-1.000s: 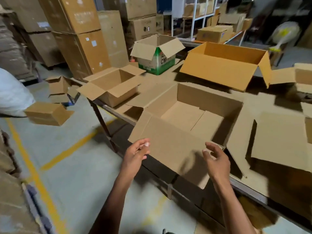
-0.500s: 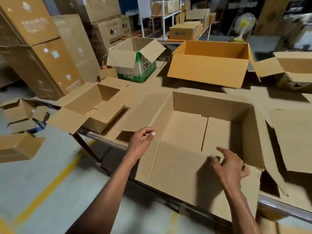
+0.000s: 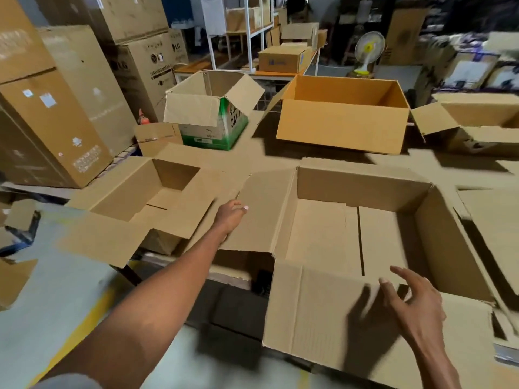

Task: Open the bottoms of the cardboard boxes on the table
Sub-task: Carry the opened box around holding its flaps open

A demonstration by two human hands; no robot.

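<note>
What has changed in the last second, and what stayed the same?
The left hand reached forward from the near flap to the big box's left flap. The right hand moved toward the box's near rim, open, gripping nothing. The box's bottom flaps are closed as before; the other boxes did not move.
</note>
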